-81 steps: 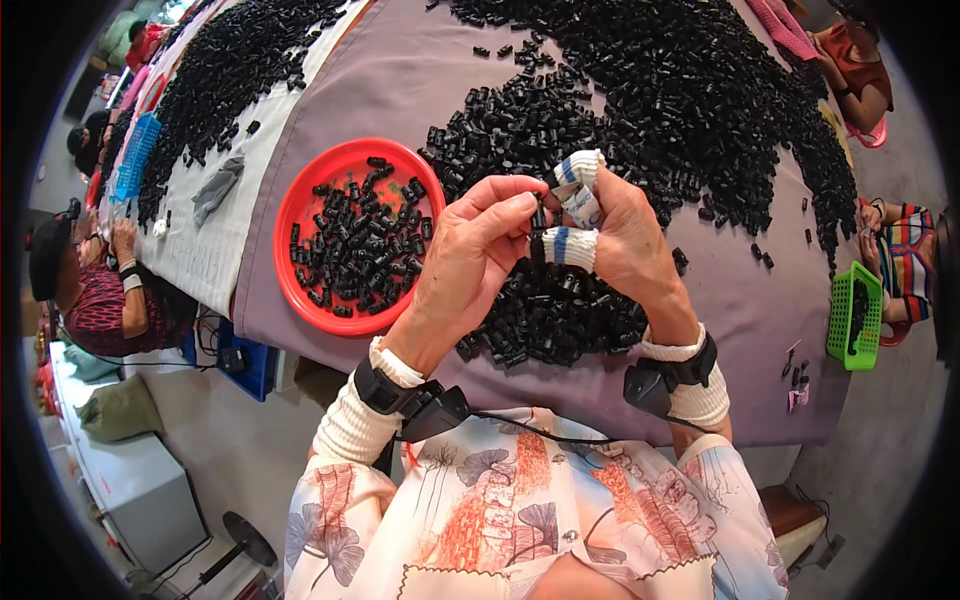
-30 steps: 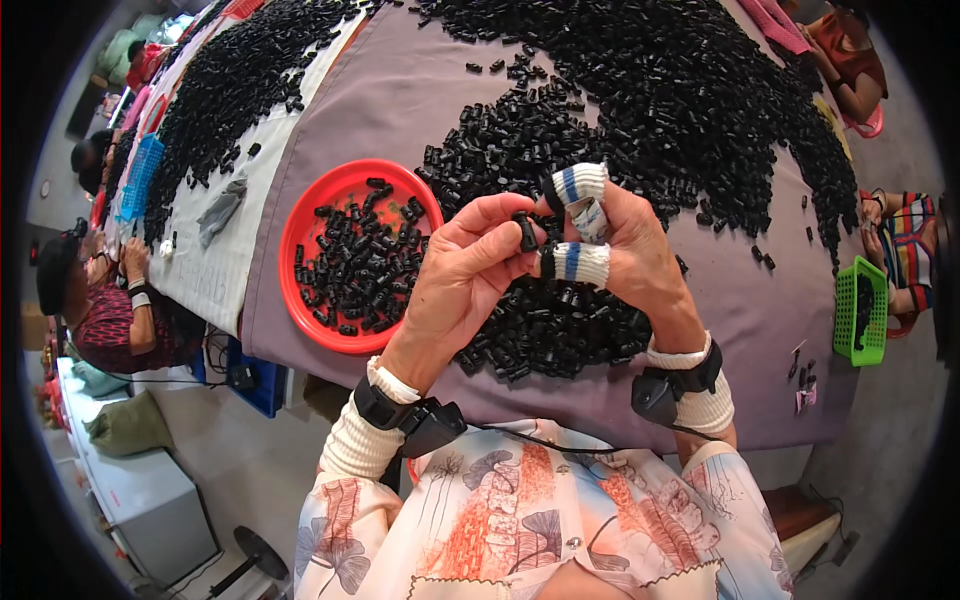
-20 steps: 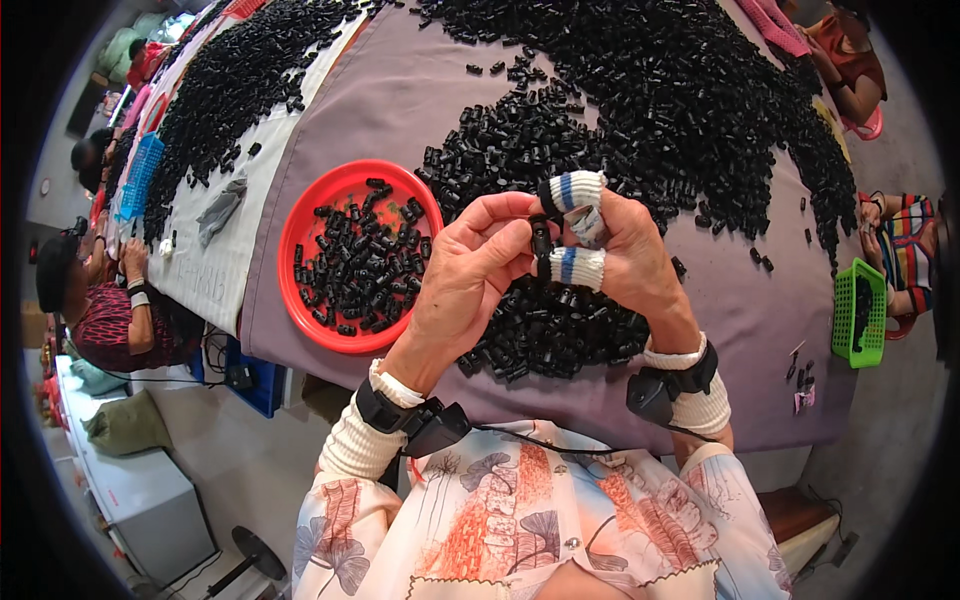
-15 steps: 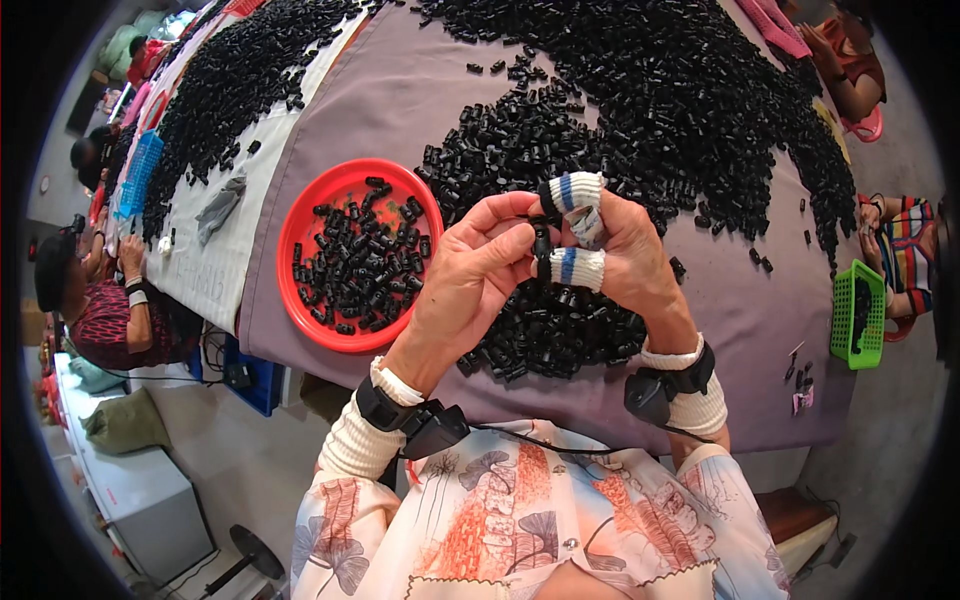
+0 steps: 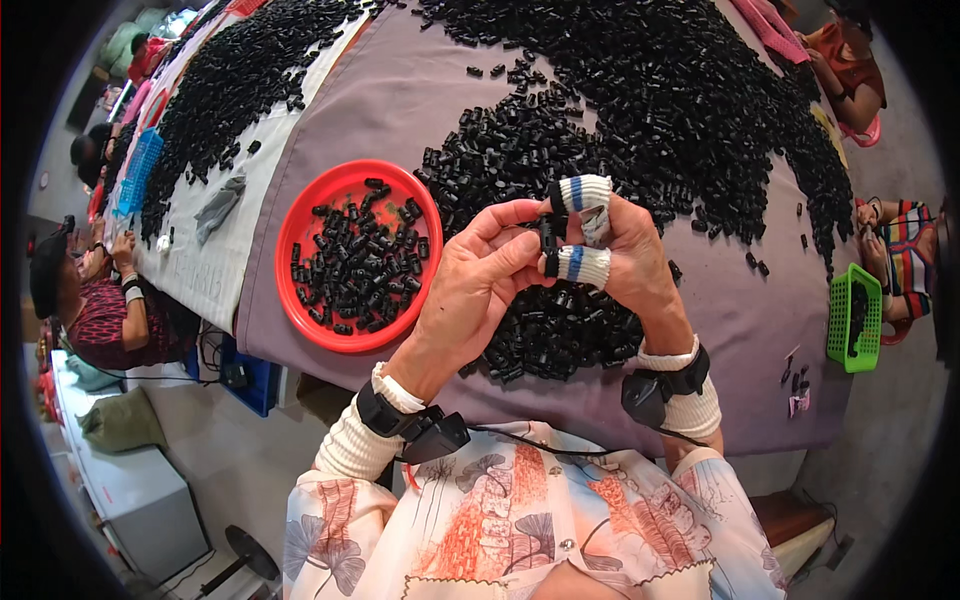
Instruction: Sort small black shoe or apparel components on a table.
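Both hands meet over the near edge of a large heap of small black plastic cylinders. My left hand pinches one black cylindrical part between thumb and fingertips. On my right hand, the thumb and a finger wear white knit covers with blue stripes and black ends. These covered tips press on the same part from above and below. A greyish scrap shows inside the curl of the right fingers; I cannot make out what it is. Left of my hands, a round red tray holds many similar black parts.
A green basket sits at the table's right edge, near small loose bits. Another heap and a blue basket lie on the left table, with a grey cloth. Other people sit at both sides.
The black part has shifted slightly to the right and stands more visible between my fingertips. Both hands keep their hold on it.
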`<state>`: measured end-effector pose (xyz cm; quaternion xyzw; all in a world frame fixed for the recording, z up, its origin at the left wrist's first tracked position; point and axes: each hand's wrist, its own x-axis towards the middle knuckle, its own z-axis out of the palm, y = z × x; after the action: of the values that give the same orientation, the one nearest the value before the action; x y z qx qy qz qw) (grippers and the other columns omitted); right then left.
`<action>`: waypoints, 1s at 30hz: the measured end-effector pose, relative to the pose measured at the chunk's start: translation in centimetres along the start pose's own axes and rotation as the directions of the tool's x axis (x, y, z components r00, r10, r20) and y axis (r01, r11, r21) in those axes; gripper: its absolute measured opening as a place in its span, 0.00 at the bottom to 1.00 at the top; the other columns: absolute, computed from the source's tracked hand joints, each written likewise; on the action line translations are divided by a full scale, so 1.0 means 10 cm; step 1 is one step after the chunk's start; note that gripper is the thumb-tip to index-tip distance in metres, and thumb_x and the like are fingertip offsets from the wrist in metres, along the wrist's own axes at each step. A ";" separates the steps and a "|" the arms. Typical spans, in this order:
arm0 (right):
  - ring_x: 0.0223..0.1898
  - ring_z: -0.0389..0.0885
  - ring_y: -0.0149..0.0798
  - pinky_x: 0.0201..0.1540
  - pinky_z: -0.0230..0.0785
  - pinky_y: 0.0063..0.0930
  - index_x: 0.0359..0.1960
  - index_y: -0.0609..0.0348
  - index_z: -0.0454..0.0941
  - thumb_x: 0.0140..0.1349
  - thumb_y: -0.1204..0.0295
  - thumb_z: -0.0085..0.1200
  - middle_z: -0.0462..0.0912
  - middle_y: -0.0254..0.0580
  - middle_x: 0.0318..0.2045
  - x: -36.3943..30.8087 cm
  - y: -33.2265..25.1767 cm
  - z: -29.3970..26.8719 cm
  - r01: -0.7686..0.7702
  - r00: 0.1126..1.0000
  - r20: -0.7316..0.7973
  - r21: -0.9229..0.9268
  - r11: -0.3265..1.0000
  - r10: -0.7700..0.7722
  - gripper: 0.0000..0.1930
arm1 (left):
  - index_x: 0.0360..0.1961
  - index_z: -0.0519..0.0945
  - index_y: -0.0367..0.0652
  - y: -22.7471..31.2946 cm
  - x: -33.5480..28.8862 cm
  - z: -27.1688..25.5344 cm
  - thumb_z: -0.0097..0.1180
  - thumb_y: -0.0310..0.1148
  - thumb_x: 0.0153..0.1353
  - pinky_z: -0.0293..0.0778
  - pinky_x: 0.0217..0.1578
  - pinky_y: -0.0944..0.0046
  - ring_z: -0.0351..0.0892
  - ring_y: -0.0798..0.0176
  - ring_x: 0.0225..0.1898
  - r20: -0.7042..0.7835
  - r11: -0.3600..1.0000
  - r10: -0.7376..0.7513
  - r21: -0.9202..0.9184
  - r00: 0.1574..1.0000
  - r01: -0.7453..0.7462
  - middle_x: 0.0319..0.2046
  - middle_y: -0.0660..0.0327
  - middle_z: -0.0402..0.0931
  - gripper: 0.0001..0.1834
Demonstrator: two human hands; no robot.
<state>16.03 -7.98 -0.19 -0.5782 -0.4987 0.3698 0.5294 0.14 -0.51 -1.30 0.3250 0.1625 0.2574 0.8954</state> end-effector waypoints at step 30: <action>0.13 0.62 0.17 0.14 0.54 0.12 0.35 0.57 0.75 0.59 0.64 0.49 0.69 0.25 0.18 -0.08 0.09 -0.29 -0.194 0.975 -0.101 0.052 0.980 0.198 0.10 | 0.43 0.77 0.40 0.64 -0.38 -0.88 0.55 0.29 0.57 0.67 0.35 0.76 0.72 0.76 0.34 -0.394 0.586 0.557 0.810 0.731 -0.010 0.34 0.66 0.76 0.12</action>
<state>18.82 -9.43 -0.67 -0.6321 -0.4026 0.3994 0.5280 -9.24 5.95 -2.99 0.5915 0.4781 0.4032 0.5089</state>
